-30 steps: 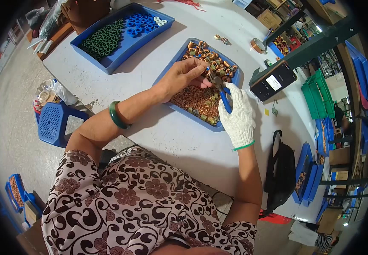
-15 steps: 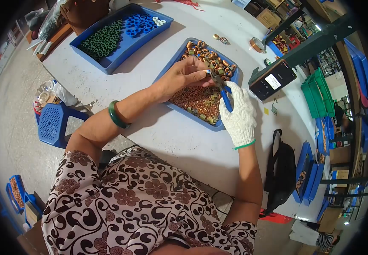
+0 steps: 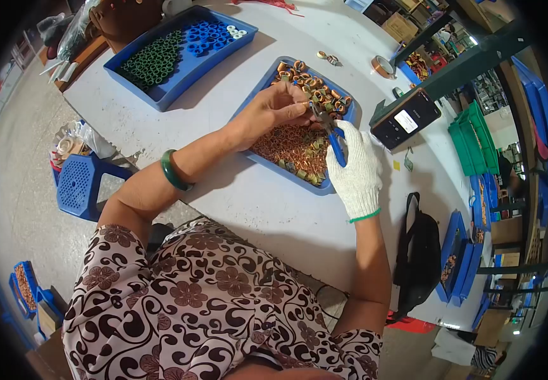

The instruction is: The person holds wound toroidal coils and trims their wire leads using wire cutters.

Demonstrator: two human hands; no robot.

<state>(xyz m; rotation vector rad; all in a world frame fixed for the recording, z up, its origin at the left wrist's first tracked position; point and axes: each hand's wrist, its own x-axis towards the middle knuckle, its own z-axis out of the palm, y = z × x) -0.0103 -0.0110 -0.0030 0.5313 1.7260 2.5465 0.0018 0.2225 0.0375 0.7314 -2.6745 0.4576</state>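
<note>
My bare left hand [image 3: 278, 109] is closed in a pinch on a small part, mostly hidden by the fingertips. Its kind is hard to make out. My right hand [image 3: 356, 164], in a white knitted glove with a green cuff edge, is wrapped round blue-handled pliers [image 3: 336, 144]. The jaws of the pliers are right at the left fingertips, by the small part. Below both hands lies a blue tray [image 3: 280, 172]. Copper-coloured wound rings [image 3: 334, 95] fill its far end, with thin copper wire pieces [image 3: 285, 147] and several yellowish pieces [image 3: 305, 174] nearer me.
At the back left, a blue tray [image 3: 166, 101] holds green rings [image 3: 154, 63], blue rings [image 3: 209, 35] and white ones. A phone [image 3: 407, 119] leans against a dark green post to the right. Nearby are a tape roll [image 3: 383, 67], a black bag [image 3: 418, 259] and a blue stool [image 3: 79, 183].
The small part at the left fingertips has turned or shifted slightly, so its pale blue end no longer shows. The pliers' jaws have moved a little. Both arms stay in place.
</note>
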